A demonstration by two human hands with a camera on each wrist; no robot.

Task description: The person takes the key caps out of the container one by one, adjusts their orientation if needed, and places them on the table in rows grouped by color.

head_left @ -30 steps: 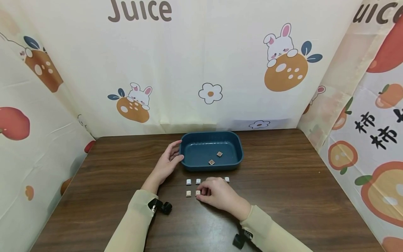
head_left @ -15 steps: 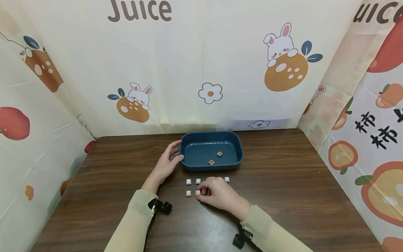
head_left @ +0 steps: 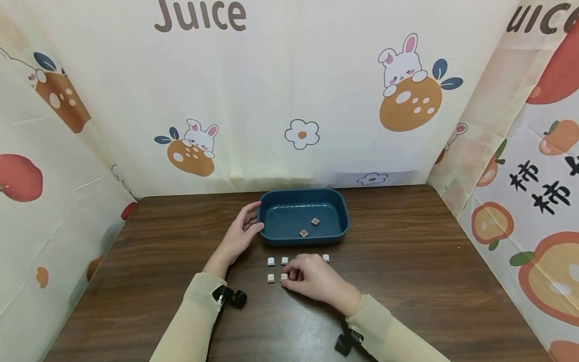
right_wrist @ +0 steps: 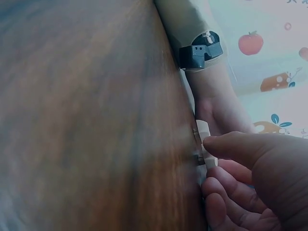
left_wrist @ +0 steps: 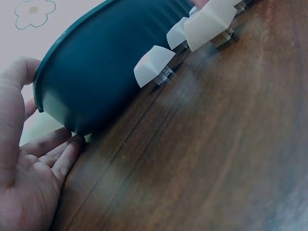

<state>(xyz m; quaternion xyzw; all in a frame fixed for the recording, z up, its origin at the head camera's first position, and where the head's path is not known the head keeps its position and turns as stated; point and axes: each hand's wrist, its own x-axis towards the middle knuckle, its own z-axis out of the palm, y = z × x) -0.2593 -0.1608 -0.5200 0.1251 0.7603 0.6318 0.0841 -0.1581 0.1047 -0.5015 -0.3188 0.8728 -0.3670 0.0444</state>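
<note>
In the head view my right hand (head_left: 316, 279) pinches a small white keycap (head_left: 284, 277) between thumb and fingers, low at the table. The right wrist view shows the thumb (right_wrist: 236, 147) against that keycap's side. Another keycap (head_left: 270, 278) sits just left of it. Behind stand more keycaps, one at the left (head_left: 271, 261), one beside it (head_left: 285, 260), and one past my knuckles (head_left: 326, 258). My left hand (head_left: 237, 236) rests against the left end of a dark blue tray (head_left: 303, 242), fingers fairly straight. The left wrist view shows clear switch bases under the keycaps.
Inside the tray lie two small square brownish pieces, one nearer the front (head_left: 304, 233) and one further back (head_left: 315, 221). The brown wooden table (head_left: 407, 241) ends at a printed curtain (head_left: 253, 100) behind and on both sides. Cameras are strapped to both wrists.
</note>
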